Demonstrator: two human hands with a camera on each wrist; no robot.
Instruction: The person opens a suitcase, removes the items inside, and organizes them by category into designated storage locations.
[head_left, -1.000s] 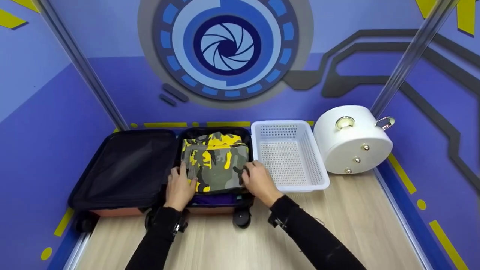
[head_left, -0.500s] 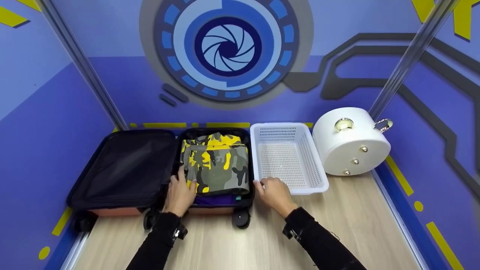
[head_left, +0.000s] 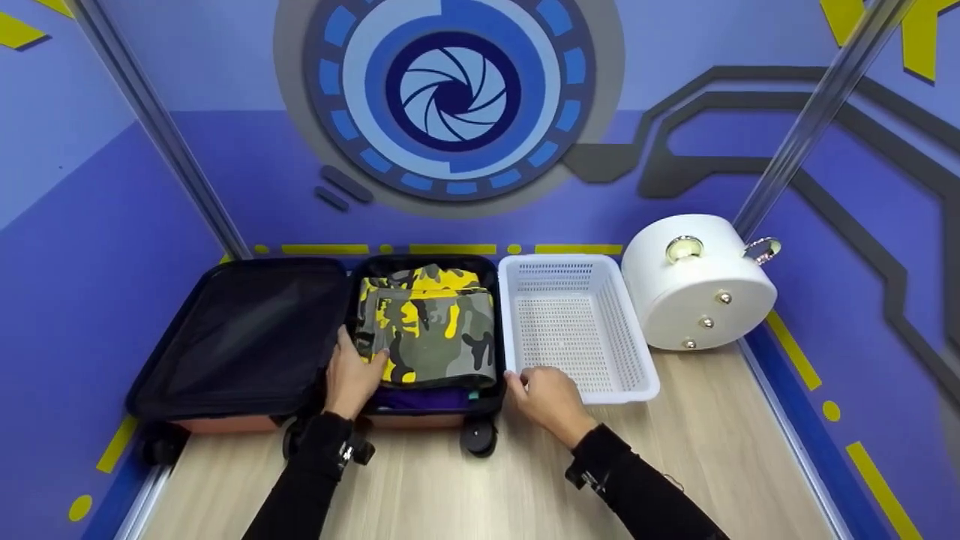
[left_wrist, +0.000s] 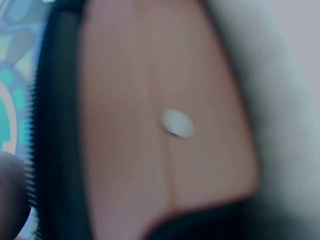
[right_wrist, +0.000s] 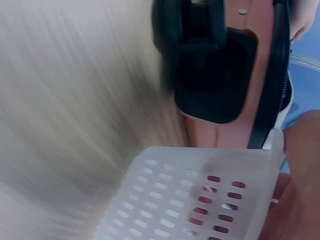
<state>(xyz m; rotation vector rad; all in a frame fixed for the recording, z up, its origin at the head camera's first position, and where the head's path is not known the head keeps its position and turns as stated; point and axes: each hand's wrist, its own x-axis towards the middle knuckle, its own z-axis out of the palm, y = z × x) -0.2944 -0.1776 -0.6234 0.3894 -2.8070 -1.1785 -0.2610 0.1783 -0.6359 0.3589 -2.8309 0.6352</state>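
My right hand (head_left: 551, 401) grips the near-left rim of a white perforated plastic basket (head_left: 619, 397), and its fingers show through the holes of the basket (right_wrist: 235, 160) in the right wrist view. My left hand (head_left: 351, 379) lies at the inner edge of an open salmon suitcase (head_left: 420, 422), thumb by the corner of a folded yellow-grey camouflage garment (head_left: 442, 334). That garment rests in the suitcase's right half, with purple cloth (head_left: 424, 399) showing beneath it. The left wrist view holds mostly the blurred suitcase shell (left_wrist: 120, 125); the hand is barely visible there.
The suitcase's other half, lined in black (head_left: 240, 337), lies opened out on the left. A white rounded case (head_left: 701, 285) with metal studs stands right of the basket. Black wheels (head_left: 478, 436) stick out at the suitcase's front. Blue panels (head_left: 450, 225) enclose the wooden tabletop (head_left: 465, 495).
The right hand has left the camouflage garment, moved right and taken hold of the basket's rim. The basket has slid a little toward me. The left hand has shifted slightly left.
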